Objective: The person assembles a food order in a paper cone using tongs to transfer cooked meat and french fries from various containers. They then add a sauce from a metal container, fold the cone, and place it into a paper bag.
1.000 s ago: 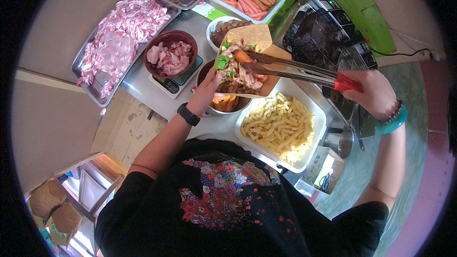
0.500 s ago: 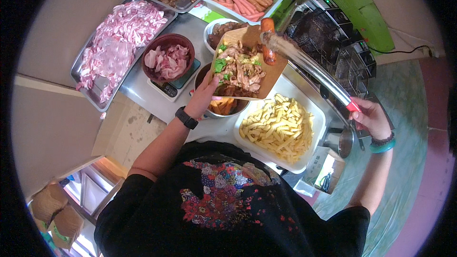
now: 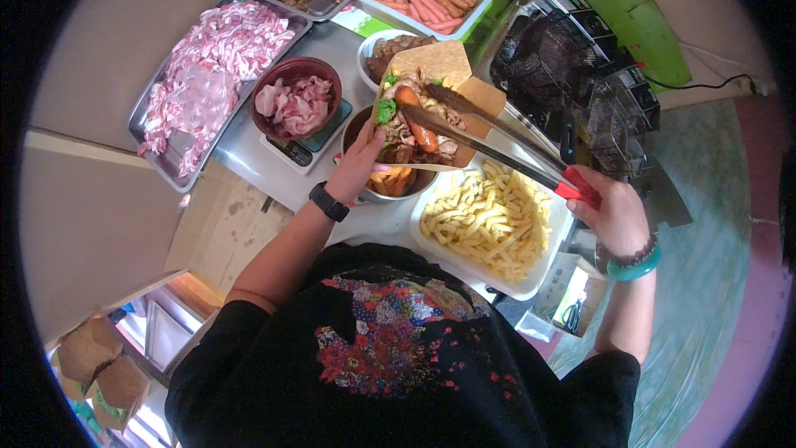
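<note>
The brown paper carton (image 3: 483, 104) sits a little past twelve o'clock from the middle of the view, pinched by the left hand (image 3: 363, 164) at the carton's eight o'clock edge; how far the fingers reach underneath is hidden. The right hand (image 3: 612, 209), out at three o'clock, is closed around the red grips of the tongs (image 3: 497, 153), which come into the carton from four o'clock. Their tips stand apart, one against or across the browned sausage (image 3: 426, 141), the other off to its two o'clock side; whether they press on it I cannot tell. The sausage lies over the sliced meat (image 3: 446, 148), slanting from eleven to five o'clock. It looks glossy, so probably slick and springy, best taken round its middle with light pressure, as its skin could split. The meat seems soft and loose, easily dragged along. The carton should be light but floppy in its walls, likely to sag with a one-sided hold; a lower corner with the palm beneath would steady it better than the flaps.
</note>
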